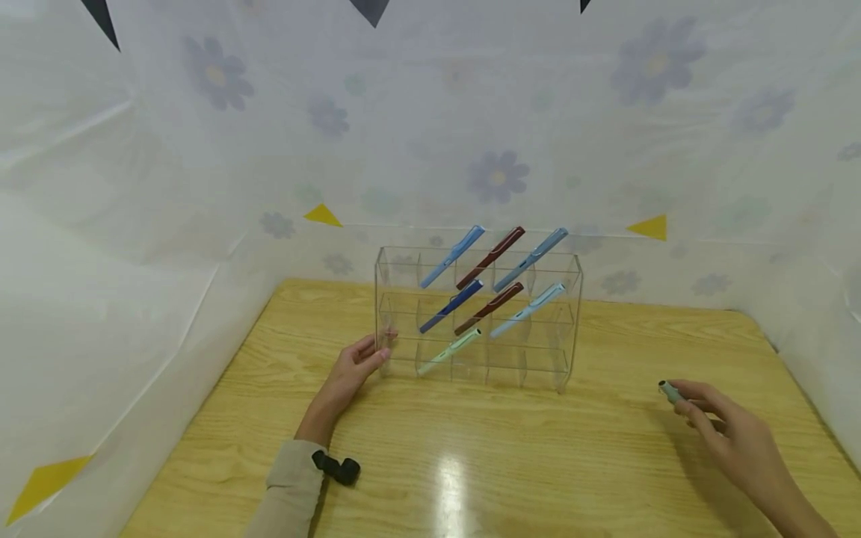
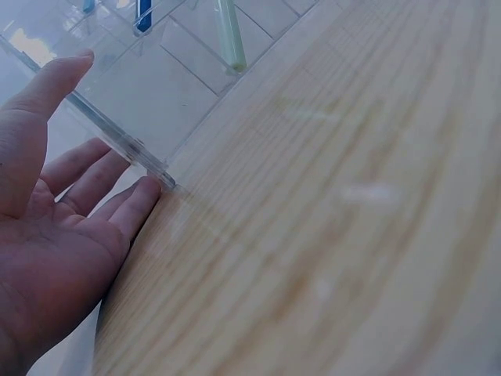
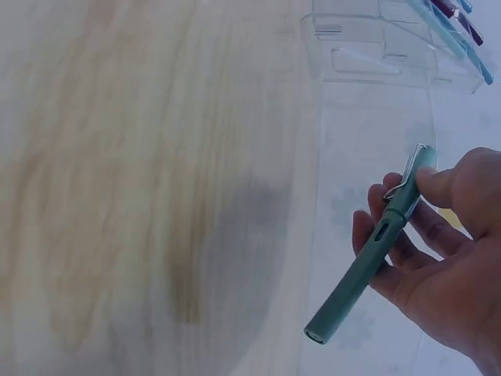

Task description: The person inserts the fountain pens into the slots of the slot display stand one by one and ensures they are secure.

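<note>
A clear acrylic pen rack (image 1: 477,359) with three tiers stands on the table. My left hand (image 1: 356,366) is at its left side, the thumb in front of the side panel and the fingers (image 2: 133,204) loosely extended along its outer edge. To the right of the rack, my right hand (image 1: 729,437) pinches a grey-green pen (image 3: 364,262) with a metal clip, held above the table. Slanted pens fill part of the rack: a light blue pen (image 1: 453,256), a maroon pen (image 1: 491,258) and a steel-blue pen (image 1: 531,259) on top.
The middle tier holds a dark blue pen (image 1: 452,306), another maroon pen (image 1: 489,308) and a pale blue pen (image 1: 528,310). A pale green pen (image 1: 449,351) lies in the bottom tier. Flower-printed sheeting (image 1: 417,134) walls the wooden table (image 1: 538,463).
</note>
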A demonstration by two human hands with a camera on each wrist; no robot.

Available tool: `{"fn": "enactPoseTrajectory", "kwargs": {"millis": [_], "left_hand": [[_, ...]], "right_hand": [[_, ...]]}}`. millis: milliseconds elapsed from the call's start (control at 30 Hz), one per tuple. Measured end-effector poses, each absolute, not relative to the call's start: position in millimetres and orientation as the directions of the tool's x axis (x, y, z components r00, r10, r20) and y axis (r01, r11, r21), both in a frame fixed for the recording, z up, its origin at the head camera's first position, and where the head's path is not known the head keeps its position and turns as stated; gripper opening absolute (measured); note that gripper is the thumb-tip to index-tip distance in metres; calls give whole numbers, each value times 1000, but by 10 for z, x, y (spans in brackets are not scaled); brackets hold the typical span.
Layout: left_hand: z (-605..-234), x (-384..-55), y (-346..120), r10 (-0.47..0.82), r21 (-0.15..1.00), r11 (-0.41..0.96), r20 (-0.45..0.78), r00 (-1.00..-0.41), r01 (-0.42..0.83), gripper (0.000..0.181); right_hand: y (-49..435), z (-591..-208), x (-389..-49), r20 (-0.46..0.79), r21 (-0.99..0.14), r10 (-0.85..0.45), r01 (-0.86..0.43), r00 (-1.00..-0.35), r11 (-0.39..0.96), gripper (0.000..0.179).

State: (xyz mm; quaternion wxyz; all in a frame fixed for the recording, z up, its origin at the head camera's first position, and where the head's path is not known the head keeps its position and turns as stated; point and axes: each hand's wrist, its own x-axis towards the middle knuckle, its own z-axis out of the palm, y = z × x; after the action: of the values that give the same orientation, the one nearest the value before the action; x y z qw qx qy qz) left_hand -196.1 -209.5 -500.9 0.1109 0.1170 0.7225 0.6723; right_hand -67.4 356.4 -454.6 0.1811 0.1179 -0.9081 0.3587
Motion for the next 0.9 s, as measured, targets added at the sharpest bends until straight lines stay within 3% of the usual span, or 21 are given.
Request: {"fn": "enactPoseTrajectory", "kwargs": {"millis": [300, 567, 900], "left_hand": [[-5012, -1958, -2104, 300, 996, 91, -27, -954, 1, 59], [-5005, -1977, -2116, 264, 993, 110, -68, -962, -40, 69], [-5002, -1977, -2100, 274, 995, 92, -66, -960, -42, 63]], "right_hand": [[3323, -4415, -790, 419, -653, -95, -372, -903, 659, 56], [3120, -4297, -871, 454, -670, -66, -389, -888, 632, 53], [2894, -4148, -935, 477, -735, 54, -365, -877, 571, 47]]}}
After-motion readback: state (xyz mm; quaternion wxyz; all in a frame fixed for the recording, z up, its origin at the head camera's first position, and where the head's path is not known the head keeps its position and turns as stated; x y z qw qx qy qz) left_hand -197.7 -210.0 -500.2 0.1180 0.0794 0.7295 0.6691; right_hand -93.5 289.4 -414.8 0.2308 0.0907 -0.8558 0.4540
